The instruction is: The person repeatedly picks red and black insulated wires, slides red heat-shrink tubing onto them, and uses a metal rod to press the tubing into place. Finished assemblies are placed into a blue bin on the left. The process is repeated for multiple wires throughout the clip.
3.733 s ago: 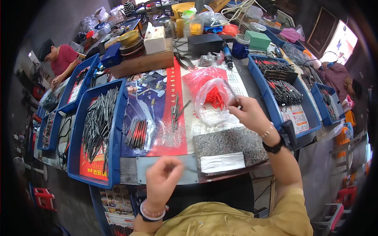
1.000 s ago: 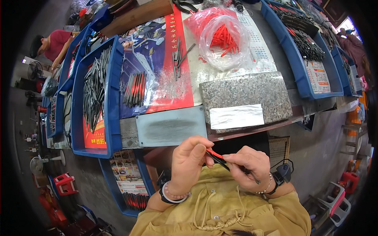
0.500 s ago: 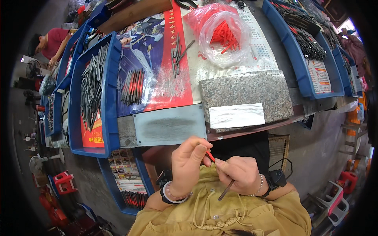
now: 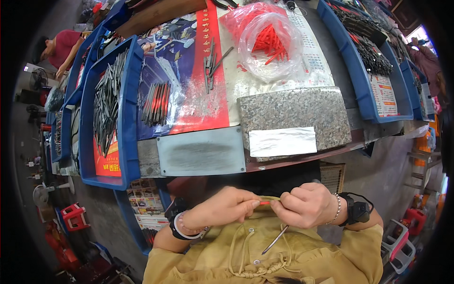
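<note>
Above my lap, my left hand [image 4: 231, 206] and my right hand [image 4: 307, 206] are both closed and face each other. A narrow red piece [image 4: 266, 202] runs between their fingertips, pinched from both sides; its ends are hidden in the fingers. It is the same red as the small red pieces [image 4: 269, 43] heaped in a clear plastic bag [image 4: 246, 49] on the table. Out of the bottom of my right fist slants a slim grey metal tool [image 4: 274, 241] with a narrow tip; its upper part is hidden in the palm.
At the table's front edge lie a bluish plate [image 4: 201, 151] and a granite slab [image 4: 295, 111] with a white paper [image 4: 283, 141]. Slim dark metal pieces fill a blue tray [image 4: 130, 118] on the left. A red-and-dark bundle [image 4: 157, 104] lies beside it. Another blue tray [image 4: 364, 90] stands right.
My hands have moved apart sideways, the left one lower and turned more level. The red piece now stretches level between them. The metal tool stays in my right hand.
</note>
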A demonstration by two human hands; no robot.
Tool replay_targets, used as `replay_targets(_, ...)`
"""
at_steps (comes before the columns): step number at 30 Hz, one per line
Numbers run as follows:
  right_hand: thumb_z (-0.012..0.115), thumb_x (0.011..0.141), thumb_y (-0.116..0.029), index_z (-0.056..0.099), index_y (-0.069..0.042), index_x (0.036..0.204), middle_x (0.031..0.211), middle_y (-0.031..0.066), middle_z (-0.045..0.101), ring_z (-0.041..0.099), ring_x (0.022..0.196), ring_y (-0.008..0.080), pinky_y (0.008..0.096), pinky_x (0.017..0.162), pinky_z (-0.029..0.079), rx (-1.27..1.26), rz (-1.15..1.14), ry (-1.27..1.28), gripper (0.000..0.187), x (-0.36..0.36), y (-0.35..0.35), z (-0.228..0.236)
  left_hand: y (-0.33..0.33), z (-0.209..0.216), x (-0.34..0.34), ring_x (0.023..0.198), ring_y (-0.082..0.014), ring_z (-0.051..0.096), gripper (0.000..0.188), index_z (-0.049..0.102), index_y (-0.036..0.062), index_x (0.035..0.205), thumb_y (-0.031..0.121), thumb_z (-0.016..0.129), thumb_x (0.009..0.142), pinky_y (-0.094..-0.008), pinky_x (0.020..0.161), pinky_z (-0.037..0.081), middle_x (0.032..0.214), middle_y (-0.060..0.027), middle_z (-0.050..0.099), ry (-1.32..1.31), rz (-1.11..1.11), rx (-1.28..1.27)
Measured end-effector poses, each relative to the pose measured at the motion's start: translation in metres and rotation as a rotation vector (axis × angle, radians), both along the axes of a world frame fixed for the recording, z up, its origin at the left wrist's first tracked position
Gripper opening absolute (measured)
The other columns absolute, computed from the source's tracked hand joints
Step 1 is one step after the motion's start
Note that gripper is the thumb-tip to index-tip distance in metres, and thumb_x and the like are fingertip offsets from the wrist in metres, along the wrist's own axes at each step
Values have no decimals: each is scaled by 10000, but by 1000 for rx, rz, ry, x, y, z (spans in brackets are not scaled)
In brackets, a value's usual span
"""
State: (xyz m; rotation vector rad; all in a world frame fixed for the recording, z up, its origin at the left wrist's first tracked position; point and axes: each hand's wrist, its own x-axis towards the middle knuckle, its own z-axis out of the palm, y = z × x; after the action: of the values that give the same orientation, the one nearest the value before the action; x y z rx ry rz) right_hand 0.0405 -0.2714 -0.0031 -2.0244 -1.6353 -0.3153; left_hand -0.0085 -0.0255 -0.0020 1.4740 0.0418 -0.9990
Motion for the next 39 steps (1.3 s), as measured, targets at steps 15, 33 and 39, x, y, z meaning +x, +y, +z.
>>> replay_targets(15, 362, 1048, -510, 658, 42, 1040, 1050, 225, 701, 707, 813, 355, 384, 704, 564, 379, -330, 763, 626, 37, -6, 39, 28, -2, 49, 694, -107, 561, 263, 672, -48, 940, 179, 551, 997, -301, 657, 477, 725, -104, 645, -367, 151, 225)
replay_targets(33, 560, 1016, -272, 667, 36, 1038, 955, 145, 718, 675, 697, 192, 319, 599, 541, 304, -400, 821, 326, 56, 26, 20, 30, 0, 54, 573, -231, 582, 223, 690, -30, 951, 160, 576, 970, -344, 587, 484, 687, -143, 622, -467, 87, 227)
replay_targets(39, 320, 1051, -536, 609, 15, 1009, 991, 274, 690, 648, 622, 205, 246, 515, 515, 765, -571, 847, 624, 21, -16, 18, 22, 35, 31, 541, -94, 585, 200, 677, -29, 1087, 71, 535, 989, -246, 511, 462, 738, -59, 676, -552, 259, 232)
